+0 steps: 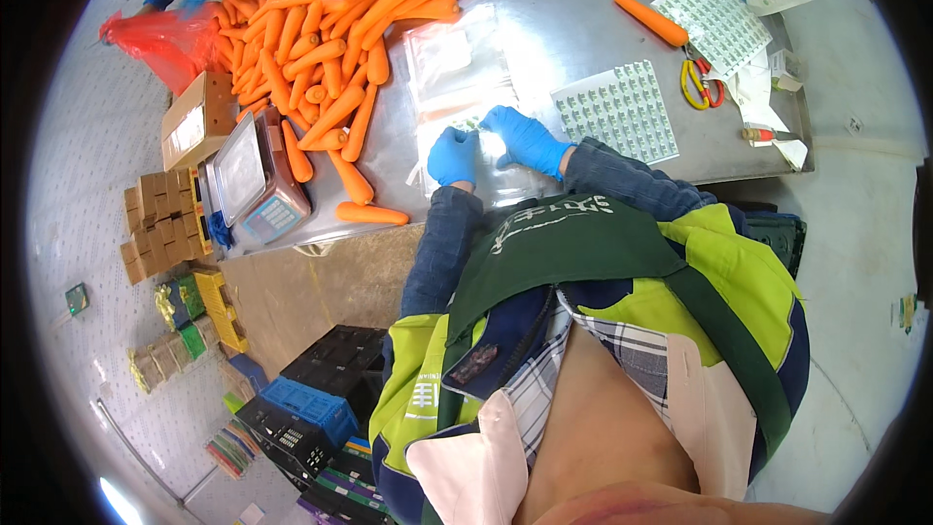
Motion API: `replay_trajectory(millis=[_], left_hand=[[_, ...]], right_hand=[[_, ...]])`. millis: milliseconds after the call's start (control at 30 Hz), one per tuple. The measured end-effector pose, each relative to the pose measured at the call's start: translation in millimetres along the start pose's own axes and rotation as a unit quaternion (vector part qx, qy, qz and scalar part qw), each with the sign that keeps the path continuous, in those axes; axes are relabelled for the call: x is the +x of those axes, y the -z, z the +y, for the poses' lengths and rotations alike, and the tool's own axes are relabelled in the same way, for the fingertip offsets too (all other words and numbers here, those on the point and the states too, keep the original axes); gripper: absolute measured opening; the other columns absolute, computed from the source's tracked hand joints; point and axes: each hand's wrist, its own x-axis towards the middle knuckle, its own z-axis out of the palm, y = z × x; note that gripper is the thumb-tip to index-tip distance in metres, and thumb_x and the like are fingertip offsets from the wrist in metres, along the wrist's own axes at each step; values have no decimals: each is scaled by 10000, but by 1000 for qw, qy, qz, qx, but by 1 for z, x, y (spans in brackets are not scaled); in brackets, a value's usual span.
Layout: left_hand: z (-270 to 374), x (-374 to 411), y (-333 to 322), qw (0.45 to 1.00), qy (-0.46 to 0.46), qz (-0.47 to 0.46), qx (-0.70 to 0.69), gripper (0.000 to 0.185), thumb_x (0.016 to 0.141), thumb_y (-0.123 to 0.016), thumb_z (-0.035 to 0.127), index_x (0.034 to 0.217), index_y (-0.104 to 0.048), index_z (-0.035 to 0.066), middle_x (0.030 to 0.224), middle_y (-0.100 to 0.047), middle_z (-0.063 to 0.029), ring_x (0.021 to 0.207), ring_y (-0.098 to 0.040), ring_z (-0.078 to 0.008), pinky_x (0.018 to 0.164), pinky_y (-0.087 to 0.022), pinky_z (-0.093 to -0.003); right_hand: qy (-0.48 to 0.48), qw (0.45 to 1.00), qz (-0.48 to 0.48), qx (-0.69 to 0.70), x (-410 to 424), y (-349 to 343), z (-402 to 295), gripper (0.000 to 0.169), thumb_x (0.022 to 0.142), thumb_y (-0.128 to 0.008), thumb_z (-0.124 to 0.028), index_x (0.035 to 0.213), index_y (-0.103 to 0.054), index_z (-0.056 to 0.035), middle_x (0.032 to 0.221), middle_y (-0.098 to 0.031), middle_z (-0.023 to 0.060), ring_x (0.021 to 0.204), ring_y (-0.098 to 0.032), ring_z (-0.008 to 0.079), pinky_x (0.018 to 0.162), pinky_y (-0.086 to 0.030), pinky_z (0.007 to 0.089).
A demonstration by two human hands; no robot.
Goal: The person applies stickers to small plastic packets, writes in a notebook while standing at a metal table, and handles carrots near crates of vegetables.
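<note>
A stack of clear plastic bags (463,91) lies flat on the metal table before me. My left hand (453,157), in a blue glove, has its fingers curled at a small printed label (466,123) on the top bag; whether it pinches the label or presses it is hidden. Across from it, my right hand (526,142), also gloved in blue, rests its fingertips by the label, thumb spread away from them. Just right of that hand lies a sheet of small green-and-white stickers (618,113), with gaps along its upper left part.
A large heap of carrots (321,51) covers the table's left side. Near it stand a weighing scale (266,182) and a cardboard box (195,120). Scissors (701,84), a red-handled tool (762,135) and another sticker sheet (711,22) lie right. A gloved co-worker handles a red bag (164,47).
</note>
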Motion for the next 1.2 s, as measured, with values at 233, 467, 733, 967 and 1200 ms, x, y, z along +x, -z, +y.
replay_trajectory(millis=[233, 467, 733, 967, 1200], left_hand=[[5, 2, 65, 975, 104, -34, -191, 358, 755, -810, 301, 859, -591, 39, 699, -611, -52, 530, -557, -152, 517, -476, -320], [19, -16, 57, 894, 91, -101, -428, 172, 822, -748, 104, 902, -612, 36, 781, -629, -14, 675, -549, -68, 618, -464, -210], [19, -4, -1, 998, -54, 11, 26, 223, 773, -720, 209, 881, -547, 118, 766, -647, -85, 680, -641, -293, 632, -487, -411], [31, -3, 68, 925, 79, -35, -371, 227, 838, -743, 153, 946, -581, 37, 798, -588, -13, 671, -552, -86, 493, -488, -224], [40, -13, 75, 885, 5, -145, -443, 366, 785, -680, -34, 1107, -519, 35, 1005, -578, -61, 886, -550, -111, 814, -477, -240]], right_hand=[[18, 1000, -8, 7, 7, -5, 12, 338, 745, -732, -335, 919, -631, -63, 1001, -538, 85, 903, -573, 265, 721, -507, 405], [-244, 912, 224, 242, 32, 40, 7, 356, 866, -692, -245, 1178, -636, -84, 1073, -654, 142, 940, -642, 262, 853, -503, 352], [-31, 999, 39, -15, -10, 6, 0, 709, 755, -753, -250, 1393, -455, -170, 1321, -497, 158, 1153, -537, 318, 962, -464, 404], [-113, 984, 36, 136, 13, 9, 29, 300, 842, -672, -362, 1003, -725, -114, 1035, -663, 90, 943, -638, 225, 778, -511, 328], [-148, 931, 267, 199, 13, 44, -6, 536, 852, -700, -244, 1346, -520, -144, 1179, -594, 135, 988, -617, 269, 850, -499, 368]])
